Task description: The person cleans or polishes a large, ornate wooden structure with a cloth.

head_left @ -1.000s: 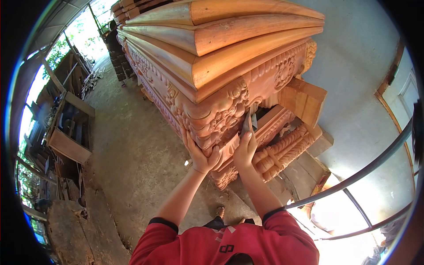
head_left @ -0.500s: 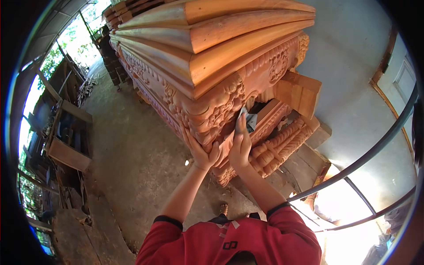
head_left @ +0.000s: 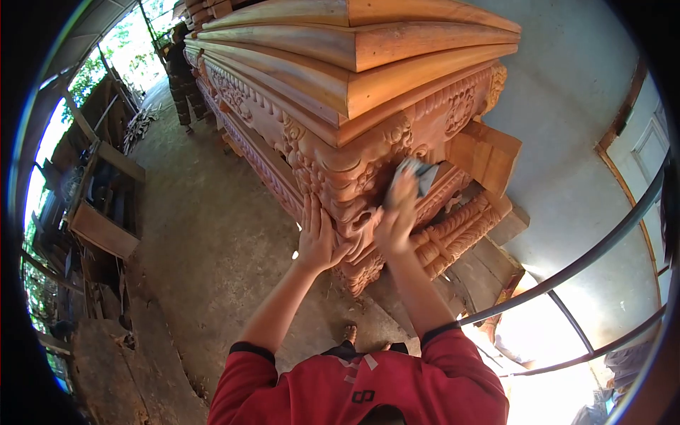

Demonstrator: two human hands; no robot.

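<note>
A large carved wooden piece of furniture (head_left: 333,170), with a stepped moulded top and floral relief, stands with its corner toward me. My left hand (head_left: 317,237) lies on the carved corner leg, fingers stretched upward along the relief and thumb out to the right. My right hand (head_left: 398,216) is at the carved face right of the corner, blurred by motion. In its fingers is a folded grey sheet (head_left: 425,176) that looks like sandpaper, held against the carving. Part of the sheet is hidden behind the fingers.
Carved wooden pieces (head_left: 457,237) and a plain block (head_left: 485,156) sit at the right. A curved dark metal bar (head_left: 567,280) crosses the right side. A wooden box (head_left: 106,237) stands at the left. Another person (head_left: 183,81) is at the far left end of the furniture.
My right hand has moved up and right along the carving with the grey sheet. My left hand has shifted slightly left, its fingers now straighter. The view has moved a little; the other person shows more.
</note>
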